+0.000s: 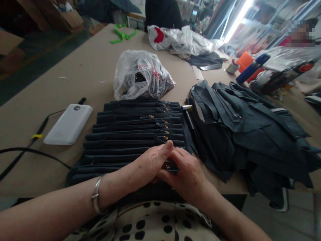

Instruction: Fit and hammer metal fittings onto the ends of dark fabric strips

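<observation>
Dark fabric pieces with zippers (135, 130) lie overlapped in a row on the table, gold sliders along their right side. Over the near end of this row, my left hand (155, 160) and my right hand (188, 170) meet, touching each other. The fingers of my left hand are bent and partly covered by my right; its thumb points up. My right hand's fingers curl inward, thumb and forefinger around a gold zipper slider (168, 166). Whatever lies between my fingertips is hidden.
On the right lies a heap of dark fabric pieces (240, 124), with a small metal-headed tool (187, 107) beside it. A clear plastic bag (142, 75) stands behind the row. A white power bank (69, 124) with a black cable (37, 150) is at left.
</observation>
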`<action>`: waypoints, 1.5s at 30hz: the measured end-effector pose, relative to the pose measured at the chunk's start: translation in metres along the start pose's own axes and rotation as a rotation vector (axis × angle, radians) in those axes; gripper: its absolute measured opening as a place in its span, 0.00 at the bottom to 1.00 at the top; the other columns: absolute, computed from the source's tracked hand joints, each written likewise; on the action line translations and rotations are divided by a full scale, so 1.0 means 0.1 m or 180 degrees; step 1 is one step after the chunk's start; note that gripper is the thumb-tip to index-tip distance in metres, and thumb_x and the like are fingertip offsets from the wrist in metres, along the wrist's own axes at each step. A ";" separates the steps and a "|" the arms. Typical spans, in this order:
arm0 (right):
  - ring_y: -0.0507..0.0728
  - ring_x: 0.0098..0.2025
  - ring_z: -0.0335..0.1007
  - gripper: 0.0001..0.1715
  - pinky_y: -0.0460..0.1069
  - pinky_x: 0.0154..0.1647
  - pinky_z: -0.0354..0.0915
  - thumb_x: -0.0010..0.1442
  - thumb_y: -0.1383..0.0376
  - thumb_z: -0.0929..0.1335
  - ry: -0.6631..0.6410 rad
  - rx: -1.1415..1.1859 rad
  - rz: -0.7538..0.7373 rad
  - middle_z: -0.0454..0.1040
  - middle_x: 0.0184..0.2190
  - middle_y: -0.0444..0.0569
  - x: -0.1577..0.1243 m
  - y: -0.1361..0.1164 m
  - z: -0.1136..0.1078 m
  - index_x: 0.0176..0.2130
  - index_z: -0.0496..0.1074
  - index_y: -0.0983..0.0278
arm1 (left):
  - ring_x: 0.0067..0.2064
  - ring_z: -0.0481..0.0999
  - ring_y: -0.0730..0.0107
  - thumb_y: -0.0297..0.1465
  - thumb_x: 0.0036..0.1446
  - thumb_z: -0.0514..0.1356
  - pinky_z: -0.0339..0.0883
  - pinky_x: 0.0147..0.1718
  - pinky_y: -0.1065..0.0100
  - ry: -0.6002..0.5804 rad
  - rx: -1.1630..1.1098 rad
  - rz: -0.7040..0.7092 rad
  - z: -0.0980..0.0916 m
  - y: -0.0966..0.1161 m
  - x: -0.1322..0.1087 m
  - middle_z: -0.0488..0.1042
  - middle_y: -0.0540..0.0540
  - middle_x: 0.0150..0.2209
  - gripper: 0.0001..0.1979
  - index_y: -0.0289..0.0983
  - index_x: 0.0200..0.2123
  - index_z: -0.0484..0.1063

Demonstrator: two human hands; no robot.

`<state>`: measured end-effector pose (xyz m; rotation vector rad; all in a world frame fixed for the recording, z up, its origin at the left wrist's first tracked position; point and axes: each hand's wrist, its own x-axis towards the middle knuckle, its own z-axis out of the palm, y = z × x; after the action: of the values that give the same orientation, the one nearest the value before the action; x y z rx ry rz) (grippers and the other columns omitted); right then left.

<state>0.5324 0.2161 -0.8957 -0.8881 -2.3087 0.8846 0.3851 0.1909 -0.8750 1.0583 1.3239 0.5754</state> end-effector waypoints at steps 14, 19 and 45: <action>0.53 0.41 0.69 0.01 0.50 0.43 0.67 0.58 0.67 0.66 0.0252 0.2433 0.0373 0.71 0.38 0.45 -0.04 -0.02 0.01 0.34 0.68 0.61 | 0.27 0.67 0.72 0.52 0.57 0.40 0.58 0.21 0.73 0.0722 -0.0058 0.0620 0.05 -0.06 0.02 0.71 0.47 0.29 0.30 0.37 0.41 0.70; 0.50 0.30 0.69 0.05 0.47 0.33 0.67 0.63 0.66 0.60 -0.0384 0.2214 0.0873 0.70 0.30 0.42 -0.23 0.05 -0.21 0.40 0.63 0.60 | 0.25 0.61 0.76 0.48 0.56 0.49 0.56 0.23 0.73 0.0664 0.0516 0.0757 0.01 -0.07 -0.04 0.66 0.52 0.24 0.20 0.38 0.37 0.69; 0.46 0.28 0.67 0.22 0.39 0.30 0.61 0.56 0.76 0.64 -0.0734 0.1148 0.0953 0.72 0.28 0.36 -0.59 0.08 -0.09 0.48 0.59 0.58 | 0.25 0.63 0.76 0.39 0.55 0.50 0.56 0.25 0.73 -0.0933 0.1065 0.0169 0.13 -0.19 -0.07 0.69 0.53 0.23 0.17 0.36 0.30 0.74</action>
<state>0.5801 0.1812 -0.9087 -1.0267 -2.1257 1.5468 0.3916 0.1731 -0.8891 1.3967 1.1568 0.2269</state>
